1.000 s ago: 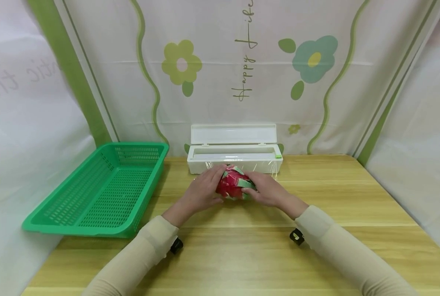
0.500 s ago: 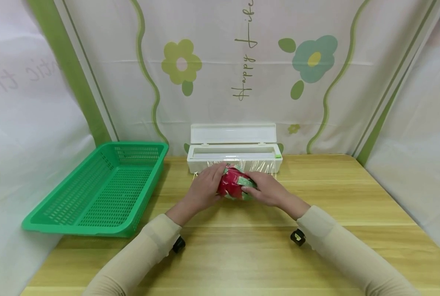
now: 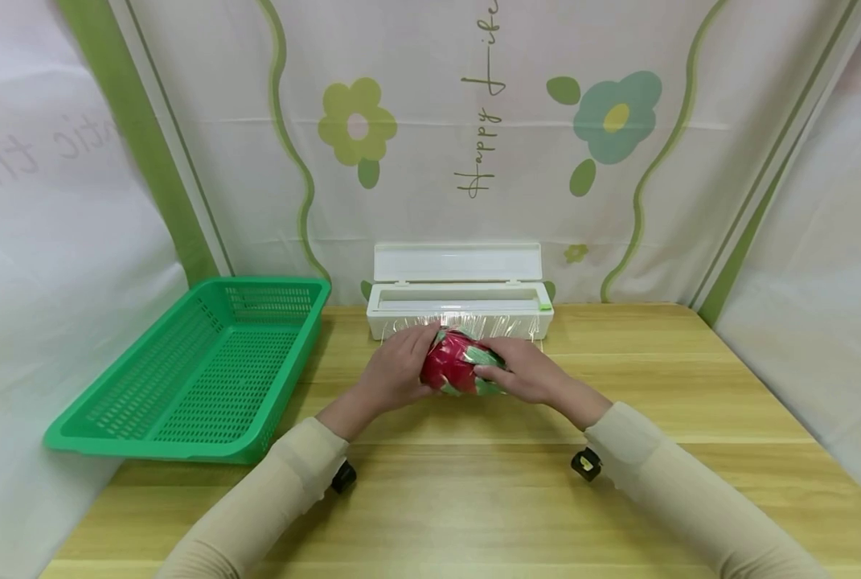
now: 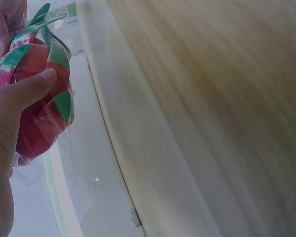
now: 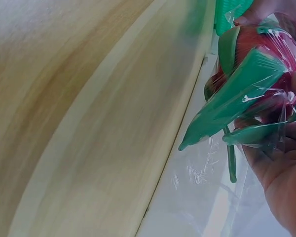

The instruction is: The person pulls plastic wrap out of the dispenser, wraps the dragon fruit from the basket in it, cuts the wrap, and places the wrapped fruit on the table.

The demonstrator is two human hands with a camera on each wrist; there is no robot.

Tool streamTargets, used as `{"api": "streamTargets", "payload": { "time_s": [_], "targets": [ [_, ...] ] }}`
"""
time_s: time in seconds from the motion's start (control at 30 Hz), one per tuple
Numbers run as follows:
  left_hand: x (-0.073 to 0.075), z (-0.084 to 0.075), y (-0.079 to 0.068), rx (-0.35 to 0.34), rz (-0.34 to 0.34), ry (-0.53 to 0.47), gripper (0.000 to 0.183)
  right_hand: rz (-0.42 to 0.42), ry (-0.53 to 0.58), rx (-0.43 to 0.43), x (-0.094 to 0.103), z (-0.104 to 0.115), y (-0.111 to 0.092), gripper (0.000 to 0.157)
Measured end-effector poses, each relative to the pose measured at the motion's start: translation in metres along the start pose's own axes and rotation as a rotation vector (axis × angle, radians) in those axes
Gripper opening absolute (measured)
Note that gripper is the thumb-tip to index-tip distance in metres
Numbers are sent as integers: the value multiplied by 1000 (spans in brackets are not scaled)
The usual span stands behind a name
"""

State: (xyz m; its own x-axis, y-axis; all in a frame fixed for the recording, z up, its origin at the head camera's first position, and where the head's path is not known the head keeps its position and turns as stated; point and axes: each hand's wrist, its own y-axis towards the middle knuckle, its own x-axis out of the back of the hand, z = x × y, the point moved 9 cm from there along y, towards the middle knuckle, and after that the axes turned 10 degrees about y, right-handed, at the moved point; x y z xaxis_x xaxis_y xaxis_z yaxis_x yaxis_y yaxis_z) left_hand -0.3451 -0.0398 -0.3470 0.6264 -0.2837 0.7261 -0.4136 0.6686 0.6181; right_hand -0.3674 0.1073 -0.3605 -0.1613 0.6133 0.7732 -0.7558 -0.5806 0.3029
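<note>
A red dragon fruit (image 3: pixel 450 363) with green scales is held above the table, in front of a white cling film dispenser box. My left hand (image 3: pixel 395 368) grips its left end, the thumb (image 4: pixel 37 89) lying across the red skin in the left wrist view. On the other side my right hand (image 3: pixel 527 371) holds the end with the long green scales (image 5: pixel 237 101). Clear cling film (image 3: pixel 506 326) runs down the front of the box to the fruit. Shiny film covers the fruit in both wrist views. Its underside is hidden in the head view.
The white dispenser box (image 3: pixel 394 328) stands at the table's back edge with its lid (image 3: pixel 457 262) raised. A green plastic basket (image 3: pixel 285 394) sits on the left of the wooden table (image 3: pixel 466 498). Printed curtains (image 3: pixel 430 193) close off the back and sides.
The dragon fruit has turned a little between my hands and come slightly nearer to me. The cling film in front of the box shows more stretched creases. Both hands keep their hold.
</note>
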Motion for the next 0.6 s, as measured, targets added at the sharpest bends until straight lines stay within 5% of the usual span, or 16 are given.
{"api": "streamTargets", "payload": {
  "time_s": [0.27, 0.6],
  "targets": [
    [7, 2, -3, 7, -11, -23, 107, 16, 12, 5, -1, 1, 1, 41],
    [5, 6, -5, 48, 53, -47, 109, 40, 32, -17, -1, 2, 4, 40]
  ]
}}
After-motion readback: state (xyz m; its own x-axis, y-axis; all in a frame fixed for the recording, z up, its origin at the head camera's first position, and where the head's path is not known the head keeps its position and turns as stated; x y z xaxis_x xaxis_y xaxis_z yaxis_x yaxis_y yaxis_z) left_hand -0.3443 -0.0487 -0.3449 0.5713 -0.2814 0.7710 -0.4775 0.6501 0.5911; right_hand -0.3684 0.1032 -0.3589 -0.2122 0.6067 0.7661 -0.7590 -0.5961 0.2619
